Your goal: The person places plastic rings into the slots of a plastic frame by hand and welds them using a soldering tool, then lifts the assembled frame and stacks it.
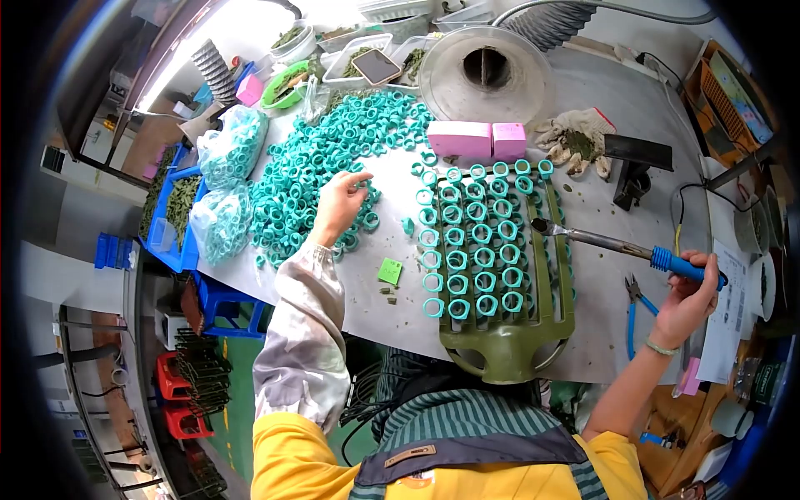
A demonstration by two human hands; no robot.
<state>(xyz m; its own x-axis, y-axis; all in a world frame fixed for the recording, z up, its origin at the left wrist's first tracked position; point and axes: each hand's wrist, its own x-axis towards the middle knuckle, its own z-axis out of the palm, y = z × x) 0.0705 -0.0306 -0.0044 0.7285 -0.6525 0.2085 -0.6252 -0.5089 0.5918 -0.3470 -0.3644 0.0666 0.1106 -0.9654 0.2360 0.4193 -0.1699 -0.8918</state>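
Observation:
My right hand (685, 302) is wrapped around the blue handle of a soldering iron (612, 243). The iron's dark, broad tip hangs over the right-hand bars of an olive-green rack (508, 342). Rows of teal rings (482, 257) stand along the rack's bars, mostly on the left and middle ones. Over the right edge of a large heap of loose teal rings (287, 187), my left hand (337, 207) has its thumb and fingertips pressed together. Whatever may be between those fingertips is too small to make out.
Two pink blocks (475, 140) and a stained glove (577, 137) lie behind the rack, beside a black stand (635, 171). Blue-handled pliers (633, 308) rest at the right. A green square (389, 271) lies left of the rack. A round exhaust hood (486, 75) stands at the back.

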